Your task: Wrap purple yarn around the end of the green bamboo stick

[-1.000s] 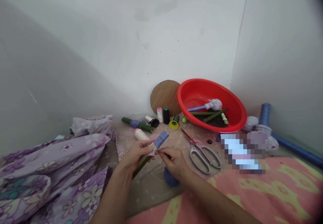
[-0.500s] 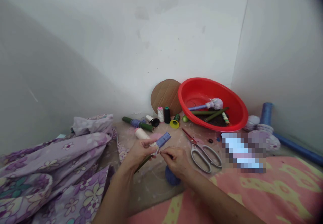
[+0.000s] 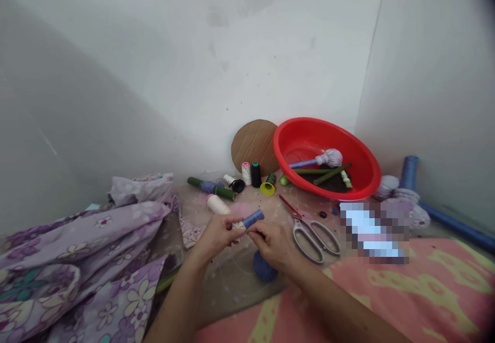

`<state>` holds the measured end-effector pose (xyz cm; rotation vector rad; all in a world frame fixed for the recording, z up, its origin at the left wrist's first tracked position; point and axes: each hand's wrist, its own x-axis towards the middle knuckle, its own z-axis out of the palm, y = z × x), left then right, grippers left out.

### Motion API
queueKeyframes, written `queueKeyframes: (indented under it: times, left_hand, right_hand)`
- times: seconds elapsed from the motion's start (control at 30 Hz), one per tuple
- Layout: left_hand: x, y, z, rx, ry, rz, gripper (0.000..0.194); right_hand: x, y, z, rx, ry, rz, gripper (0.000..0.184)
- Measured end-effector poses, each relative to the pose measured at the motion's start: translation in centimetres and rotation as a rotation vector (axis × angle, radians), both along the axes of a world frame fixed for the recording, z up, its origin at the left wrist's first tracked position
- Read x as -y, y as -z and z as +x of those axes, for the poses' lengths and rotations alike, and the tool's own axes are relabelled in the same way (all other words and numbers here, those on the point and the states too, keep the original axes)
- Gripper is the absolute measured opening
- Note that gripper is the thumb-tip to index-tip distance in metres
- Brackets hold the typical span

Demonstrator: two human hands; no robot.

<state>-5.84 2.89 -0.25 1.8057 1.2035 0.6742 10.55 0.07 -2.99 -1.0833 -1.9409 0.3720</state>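
My left hand (image 3: pixel 217 234) is closed around a short stick wrapped at its end with blue yarn (image 3: pixel 254 218) and, below that, pale patterned cloth (image 3: pixel 238 225). Beside the wrapped end, the fingertips of my right hand (image 3: pixel 269 237) are pinched together at the cloth's edge; what they grip is too small to make out. A ball of blue yarn (image 3: pixel 264 270) lies on the mat under my right hand. Part of a green stick (image 3: pixel 168 279) shows left of my left forearm; I cannot tell whether it belongs to the held piece.
Scissors (image 3: pixel 305 232) lie right of my hands. Behind are thread spools (image 3: pixel 246 174), a yarn-bound green stick (image 3: pixel 212 188), a cardboard disc (image 3: pixel 253 144) and a red basin (image 3: pixel 371 170) holding sticks and a cloth-headed piece. Floral cloth (image 3: pixel 104 229) is heaped at left.
The wrapped stick has turned in my left hand, its blue end lying flatter and slightly lower. My right fingers stay close to it, shifted slightly toward the blue end.
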Motion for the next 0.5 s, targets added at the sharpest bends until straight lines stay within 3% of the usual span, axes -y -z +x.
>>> queueKeyframes:
  times: [0.27,0.5]
  left_hand:
    - [0.2,0.0,0.1,-0.032,0.072,0.028,0.037]
    - [0.5,-0.3,0.9,-0.136,0.092,0.066,0.027]
  right_hand:
    - [-0.8,0.3,0.8,0.019,-0.048,0.069,0.016]
    - [-1.0,0.3,1.2,0.212,-0.071,0.187,0.02]
